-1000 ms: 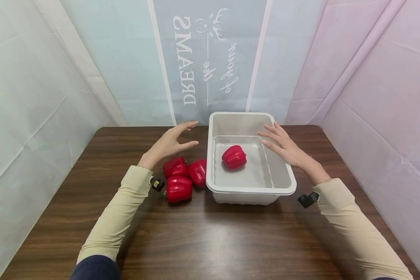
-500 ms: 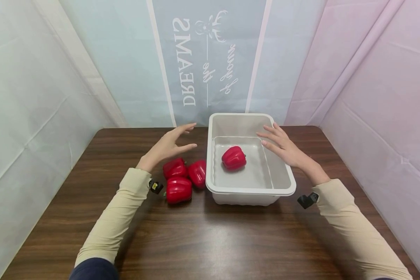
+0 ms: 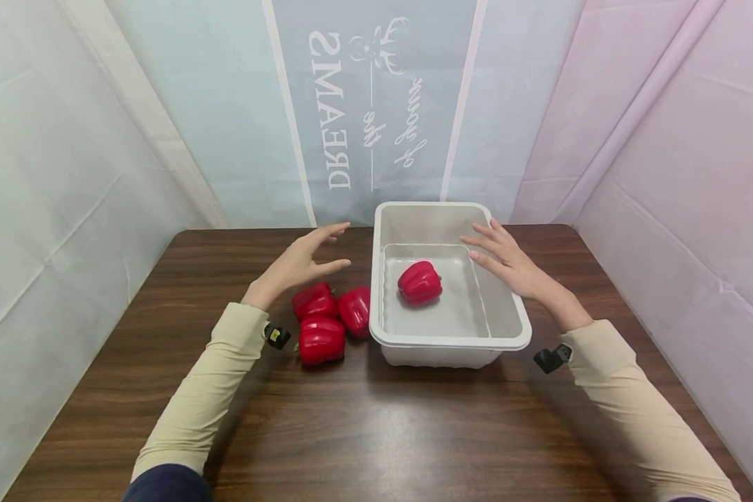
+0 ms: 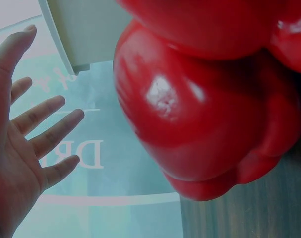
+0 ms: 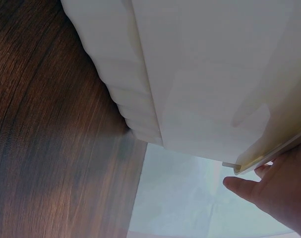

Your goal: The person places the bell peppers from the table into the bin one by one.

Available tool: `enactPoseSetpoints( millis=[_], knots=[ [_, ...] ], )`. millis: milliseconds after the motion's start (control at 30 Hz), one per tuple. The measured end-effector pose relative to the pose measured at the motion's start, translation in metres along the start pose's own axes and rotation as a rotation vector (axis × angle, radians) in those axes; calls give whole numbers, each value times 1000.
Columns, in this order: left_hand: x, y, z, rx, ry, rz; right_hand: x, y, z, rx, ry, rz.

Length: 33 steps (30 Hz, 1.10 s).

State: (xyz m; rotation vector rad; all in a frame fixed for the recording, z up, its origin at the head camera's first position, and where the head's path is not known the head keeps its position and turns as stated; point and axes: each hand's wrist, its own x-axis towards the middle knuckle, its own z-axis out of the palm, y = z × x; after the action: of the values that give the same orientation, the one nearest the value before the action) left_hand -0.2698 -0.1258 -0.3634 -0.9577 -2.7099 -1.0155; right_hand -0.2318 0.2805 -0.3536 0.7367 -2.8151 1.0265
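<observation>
Hovering wide-fingered, the left hand is nearer the three loose peppers, on its near side, left of the bin; the right hand, fingers apart, overhangs the bin's right side.

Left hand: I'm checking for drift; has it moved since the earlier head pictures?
Yes, slightly: in the head view, the left hand has shifted leftward, away from the white bin.
</observation>
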Motion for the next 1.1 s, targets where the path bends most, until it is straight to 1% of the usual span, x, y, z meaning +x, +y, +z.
enactPoseSetpoints(
  millis=[233, 533, 833, 1100],
  knots=[
    [-1, -1, 0, 10, -4, 14, 1, 1, 0, 5, 1, -1],
    [-3, -6, 2, 29, -15, 11, 1, 1, 0, 1, 5, -13],
    [-7, -10, 4, 43, -28, -6, 0, 2, 1, 0, 1, -7],
    [-11, -11, 4, 37, -37, -10, 0, 2, 2, 1, 4, -10]
  ],
)
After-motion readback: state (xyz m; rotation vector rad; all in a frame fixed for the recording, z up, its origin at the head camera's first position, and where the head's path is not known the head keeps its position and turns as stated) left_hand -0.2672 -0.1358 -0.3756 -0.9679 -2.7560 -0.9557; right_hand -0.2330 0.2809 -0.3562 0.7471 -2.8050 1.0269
